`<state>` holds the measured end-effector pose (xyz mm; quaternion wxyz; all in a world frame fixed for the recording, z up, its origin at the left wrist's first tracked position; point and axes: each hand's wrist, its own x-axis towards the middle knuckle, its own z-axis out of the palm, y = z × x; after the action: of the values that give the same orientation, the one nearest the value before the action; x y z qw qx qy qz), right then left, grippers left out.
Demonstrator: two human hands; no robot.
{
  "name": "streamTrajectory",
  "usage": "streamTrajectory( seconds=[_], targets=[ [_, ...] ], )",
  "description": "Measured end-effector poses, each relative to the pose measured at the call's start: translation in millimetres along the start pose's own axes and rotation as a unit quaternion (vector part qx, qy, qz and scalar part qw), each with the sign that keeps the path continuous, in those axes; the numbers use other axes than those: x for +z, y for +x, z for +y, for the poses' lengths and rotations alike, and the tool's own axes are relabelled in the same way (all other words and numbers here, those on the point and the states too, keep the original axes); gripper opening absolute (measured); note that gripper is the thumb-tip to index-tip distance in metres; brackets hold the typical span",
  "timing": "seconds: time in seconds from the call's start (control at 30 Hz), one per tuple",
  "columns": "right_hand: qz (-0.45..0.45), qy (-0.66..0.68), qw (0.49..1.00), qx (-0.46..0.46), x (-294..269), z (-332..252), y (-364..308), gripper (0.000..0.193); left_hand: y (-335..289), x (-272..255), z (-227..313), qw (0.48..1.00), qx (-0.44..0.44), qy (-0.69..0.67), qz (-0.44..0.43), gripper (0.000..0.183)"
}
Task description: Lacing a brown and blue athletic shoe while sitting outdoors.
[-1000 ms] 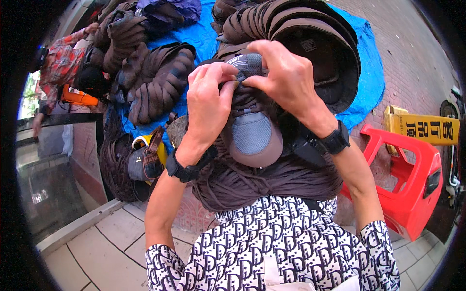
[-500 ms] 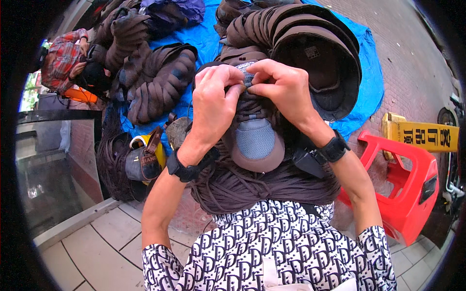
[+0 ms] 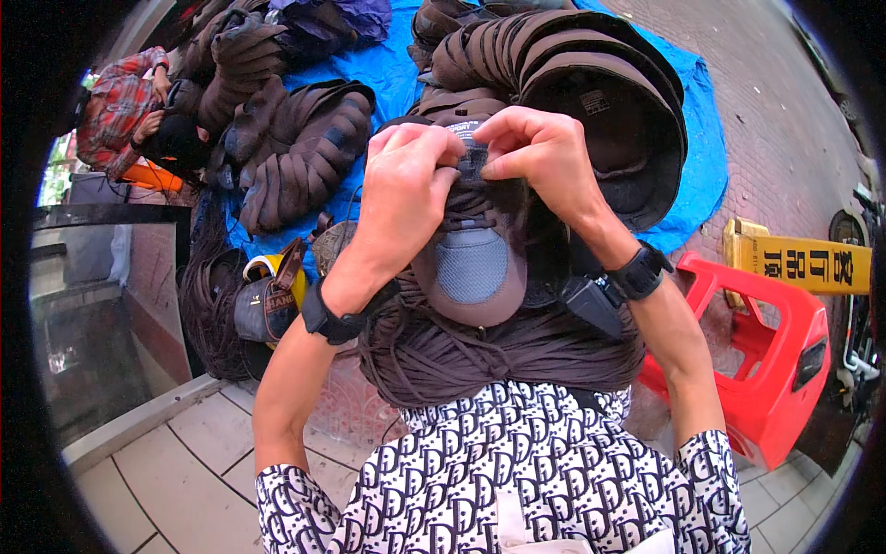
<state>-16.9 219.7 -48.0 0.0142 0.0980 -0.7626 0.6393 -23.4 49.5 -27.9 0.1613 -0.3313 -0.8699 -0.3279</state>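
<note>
A brown shoe upper (image 3: 510, 291) with a blue-grey mesh toe lies before me, toe pointing at me. Dark lace rows (image 3: 471, 205) cross its tongue. My left hand (image 3: 406, 180) is closed in a pinch at the left side of the lacing, near the tongue's top. Opposite it, my right hand (image 3: 540, 152) pinches thumb and forefinger at the right side. The dark shoelace between the fingertips is partly hidden. Under the toe, a thick bundle of brown laces (image 3: 503, 355) lies across my lap.
Nested brown shoe uppers (image 3: 600, 55) lie on a blue tarp (image 3: 697, 157); another curved stack (image 3: 305, 166) is further left. A red plastic stool (image 3: 784, 305) stands at my right. A person in a checked shirt (image 3: 115, 106) sits at far left, beyond a glass panel (image 3: 111, 305).
My fingertips have moved slightly apart at the top of the lacing. The shoe upper has shifted a little to the left.
</note>
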Motion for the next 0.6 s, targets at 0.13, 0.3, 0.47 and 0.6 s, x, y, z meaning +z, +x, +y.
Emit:
streamTrajectory(
  seconds=[0.13,0.3,0.47,0.6],
  targets=[
    [-0.006,-0.11,0.993,-0.034,3.8,-5.2,0.1,0.027,-1.8,1.3,0.9,1.0,-0.028,-0.002,-0.007,0.014],
    [0.031,-0.101,0.988,-0.111,12.2,2.8,0.7,0.025,-4.1,5.3,2.3,0.999,-0.036,0.005,0.002,0.014],
    [0.026,-0.027,0.997,-0.074,9.9,5.7,0.6,0.022,-4.3,6.0,2.9,1.0,0.005,0.017,0.004,0.015],
    [-0.004,-0.035,0.999,-0.034,7.1,1.8,0.6,0.018,-2.1,-2.7,1.4,0.998,0.034,0.029,-0.032,0.017]
  ],
)
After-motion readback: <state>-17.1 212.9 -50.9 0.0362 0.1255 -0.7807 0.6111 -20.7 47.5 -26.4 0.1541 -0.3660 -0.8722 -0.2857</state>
